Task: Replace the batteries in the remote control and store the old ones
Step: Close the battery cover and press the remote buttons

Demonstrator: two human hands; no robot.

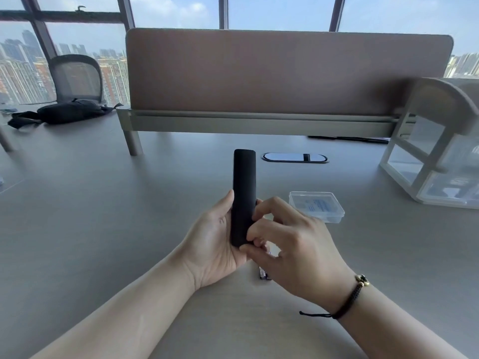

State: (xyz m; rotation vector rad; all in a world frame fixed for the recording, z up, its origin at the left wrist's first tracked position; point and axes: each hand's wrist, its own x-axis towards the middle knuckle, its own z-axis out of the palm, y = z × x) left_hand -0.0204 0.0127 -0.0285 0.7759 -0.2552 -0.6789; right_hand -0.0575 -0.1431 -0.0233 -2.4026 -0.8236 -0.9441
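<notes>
A black remote control (244, 187) stands upright above the table, its plain back side facing me. My left hand (215, 239) wraps around its lower half from the left. My right hand (287, 244) presses its fingertips on the remote's lower right edge. Under my right hand, batteries (264, 274) lie on the table, mostly hidden. A clear plastic box (317, 206) with a closed lid and a printed label rests on the table just right of the remote.
A brown desk divider (285, 73) stands across the table's back. A white drawer organizer (438, 156) is at the right. A cable port (295, 158) lies behind the remote. A black bag (64, 114) and a mesh chair (75, 79) are far left.
</notes>
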